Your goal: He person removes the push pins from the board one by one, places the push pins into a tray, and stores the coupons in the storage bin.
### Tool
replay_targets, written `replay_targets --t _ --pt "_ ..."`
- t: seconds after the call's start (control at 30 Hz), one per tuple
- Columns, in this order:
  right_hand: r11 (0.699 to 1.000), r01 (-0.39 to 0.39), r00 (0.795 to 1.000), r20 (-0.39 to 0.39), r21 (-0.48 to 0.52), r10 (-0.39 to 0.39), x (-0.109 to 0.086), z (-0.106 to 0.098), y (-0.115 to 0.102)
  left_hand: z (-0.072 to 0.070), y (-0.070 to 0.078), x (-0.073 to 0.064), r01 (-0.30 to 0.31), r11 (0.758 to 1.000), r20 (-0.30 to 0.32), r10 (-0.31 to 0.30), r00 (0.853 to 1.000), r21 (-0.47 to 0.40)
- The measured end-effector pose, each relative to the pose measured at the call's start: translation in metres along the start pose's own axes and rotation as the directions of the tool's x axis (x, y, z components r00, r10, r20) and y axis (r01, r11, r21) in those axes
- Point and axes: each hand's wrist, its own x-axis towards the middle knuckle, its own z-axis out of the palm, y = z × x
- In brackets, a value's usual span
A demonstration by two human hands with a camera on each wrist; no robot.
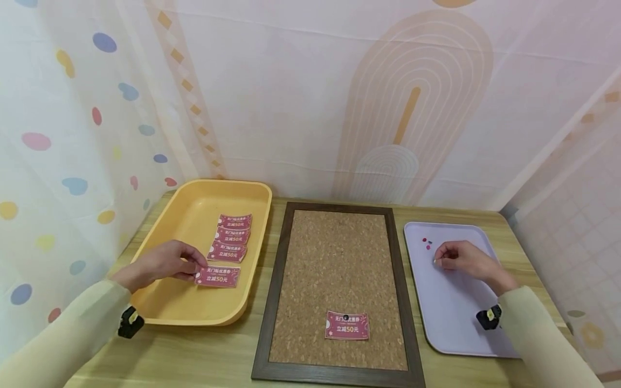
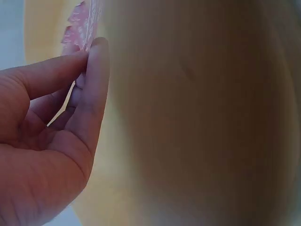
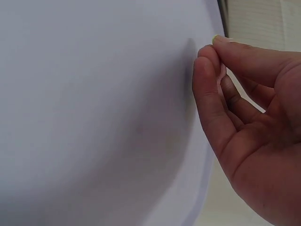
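Note:
My left hand (image 1: 167, 264) pinches a pink printed coupon (image 1: 217, 277) by its left edge, over the yellow tray. Seen edge-on, the held coupon (image 2: 92, 21) stands above the thumb and fingertips in the left wrist view. Just beyond it, several overlapping coupons (image 1: 230, 236) lie in the tray. My right hand (image 1: 466, 258) is above the lilac tray, its fingertips pinching a tiny yellow thumbtack (image 3: 215, 39), mostly hidden. Another coupon (image 1: 346, 326) is fixed low on the cork board (image 1: 339, 269) by a black thumbtack (image 1: 346, 317).
The yellow tray (image 1: 266, 237) stands left of the dark-framed board, and the lilac tray (image 1: 461, 323) lies right of it. A few small red and dark thumbtacks (image 1: 427, 242) lie near its far left. A printed curtain (image 1: 291, 108) hangs behind the wooden table (image 1: 194, 350).

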Motion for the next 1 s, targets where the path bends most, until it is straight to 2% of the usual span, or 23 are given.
replay_targets --t 0.3,0.47,0.6,0.8,0.9,1.0 --pt "0.998 -0.036 0.999 -0.039 -0.043 0.035 0.006 0.005 0.002 0.003 -0.01 -0.001 -0.008 0.999 -0.02 0.009 1.0 0.051" --pt "0.996 -0.059 0.997 -0.059 -0.067 0.055 0.007 0.005 0.002 0.0 -0.007 -0.003 -0.027 0.995 -0.04 0.031 0.999 0.095" --pt "0.996 -0.036 0.998 -0.057 -0.081 0.031 0.004 0.003 0.001 -0.001 0.0 -0.009 -0.063 0.988 -0.085 0.076 0.993 0.141" --pt "0.993 -0.009 0.994 -0.108 -0.12 -0.004 -0.004 0.0 -0.003 0.005 0.019 -0.023 -0.153 0.969 -0.184 0.19 0.964 0.195" --pt "0.995 -0.007 0.992 -0.127 -0.096 -0.005 -0.008 0.001 -0.01 0.012 0.031 -0.029 -0.179 0.963 -0.23 0.225 0.947 0.202" --pt "0.997 0.006 0.988 -0.151 -0.073 -0.017 -0.013 0.005 -0.019 0.023 0.045 -0.036 -0.217 0.951 -0.271 0.274 0.923 0.221"
